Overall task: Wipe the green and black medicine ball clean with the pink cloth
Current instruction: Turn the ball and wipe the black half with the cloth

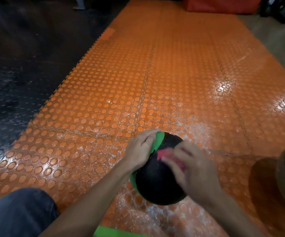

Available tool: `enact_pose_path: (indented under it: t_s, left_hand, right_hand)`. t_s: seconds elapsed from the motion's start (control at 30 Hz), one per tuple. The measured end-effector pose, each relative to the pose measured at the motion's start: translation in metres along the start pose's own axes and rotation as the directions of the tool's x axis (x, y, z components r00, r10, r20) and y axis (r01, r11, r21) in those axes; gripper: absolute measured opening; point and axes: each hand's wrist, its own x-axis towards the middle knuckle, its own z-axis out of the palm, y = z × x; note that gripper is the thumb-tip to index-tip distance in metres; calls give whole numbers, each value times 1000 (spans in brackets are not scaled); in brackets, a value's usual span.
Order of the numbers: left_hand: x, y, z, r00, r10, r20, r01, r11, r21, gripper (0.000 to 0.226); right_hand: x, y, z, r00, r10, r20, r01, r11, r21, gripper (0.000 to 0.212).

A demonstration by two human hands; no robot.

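Medicine ball (157, 182) on the floor (104, 100): left hand (141, 147), grip spread at ten o'clock, steadied it; blurred right hand (191, 168), grip bunched round pink cloth (164, 155), wiped at one o'clock.

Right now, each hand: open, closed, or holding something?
Left hand: open, fingers resting on the medicine ball.
Right hand: on the pink cloth against the ball; motion blur, grip cannot be told.
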Motion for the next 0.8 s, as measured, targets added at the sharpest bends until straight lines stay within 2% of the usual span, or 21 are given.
enact_pose_path:
  t_s: [0.07,0.1,0.13,0.17,0.2,0.27,0.33,0.4,0.47,0.53,0.57,0.6,0.67,0.7,0.73,0.8]
  left_hand:
    - [-3,-1,2,1000,31,5,-31,999,14,36]
    - [-3,-1,3,999,36,4,-36,999,13,36]
    - [-2,-1,4,1000,25,6,-25,1000,8,36]
    - [0,-1,4,1000,10,6,-10,1000,-3,36]
    - [2,-1,4,1000,-1,7,1,1000,-14,39]
    - [5,-2,2,1000,-1,10,1,999,-36,51]
    - [6,-7,-1,1000,21,22,-20,999,-49,51]
    - [4,-11,-3,997,54,47,-51,997,-55,46]
    - [2,-13,-9,992,92,84,-86,994,-73,38]
    - [4,-13,-19,988,114,101,-110,993,-44,33]
    - [8,-13,-25,990,111,90,-113,994,14,31]
    - [9,-11,-30,995,87,57,-92,991,92,31]
    - [10,-3,-39,996,44,-71,-29,980,197,34]
    - [7,4,-40,990,31,-135,-3,979,201,35]
    - [2,13,-38,984,18,-176,18,980,196,36]
    - [-8,28,-26,982,-4,-188,48,973,226,41]
  right_hand:
    - [32,23,-5,966,260,0,-260,965,27,22]
    - [45,37,-4,927,370,58,-372,928,27,25]
    - [52,48,1,884,447,140,-456,889,36,27]
    - [54,52,7,869,463,177,-475,880,30,27]
    - [52,52,13,887,432,163,-438,899,0,27]
    - [40,38,18,962,269,43,-265,961,-79,25]
    - [23,21,17,990,141,-18,-142,984,-109,25]
    - [12,9,12,999,47,-5,-47,996,-73,26]
    - [1,-3,7,995,-68,67,71,997,-34,27]
    - [-5,-9,4,990,-100,104,99,995,11,28]
    - [-3,-8,-1,996,-24,91,18,997,72,28]
    - [4,-5,-7,990,116,81,-128,978,162,26]
    - [18,15,-16,920,386,70,-388,867,313,20]
    - [23,29,-19,873,484,59,-472,808,354,19]
    - [26,41,-22,837,545,44,-519,767,378,22]
    - [30,56,-21,820,572,20,-536,756,376,25]
